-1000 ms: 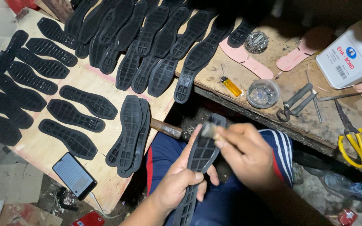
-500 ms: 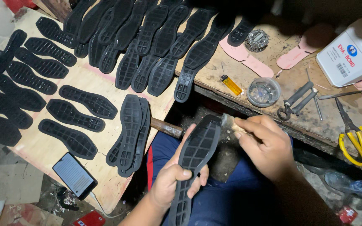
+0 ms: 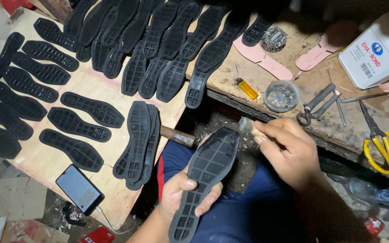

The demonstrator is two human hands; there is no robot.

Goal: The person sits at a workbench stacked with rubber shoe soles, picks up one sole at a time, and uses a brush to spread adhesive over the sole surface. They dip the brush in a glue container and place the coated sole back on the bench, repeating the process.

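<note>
My left hand (image 3: 184, 191) grips a black rubber shoe sole (image 3: 210, 164) around its middle, tread side up, toe pointing away from me, over my lap in blue trousers. My right hand (image 3: 288, 150) pinches a small brush (image 3: 247, 127) whose pale bristles sit just right of the sole's toe, barely apart from it. Many more black soles (image 3: 176, 40) lie spread on the wooden board (image 3: 46, 164) and bench beyond.
A small stack of soles (image 3: 140, 144) lies at the board's near edge beside a hammer handle (image 3: 176, 136). A phone (image 3: 79, 189) lies lower left. On the bench: a yellow lighter (image 3: 247, 89), a round lidded tub (image 3: 282, 95), pliers (image 3: 316, 104), yellow scissors (image 3: 383, 144), a white can (image 3: 377, 49), pink insoles (image 3: 266, 60).
My right hand lifted the brush off the sole and drew it right, toward the bench edge. The left hand tilted the sole so its toe points farther up and away.
</note>
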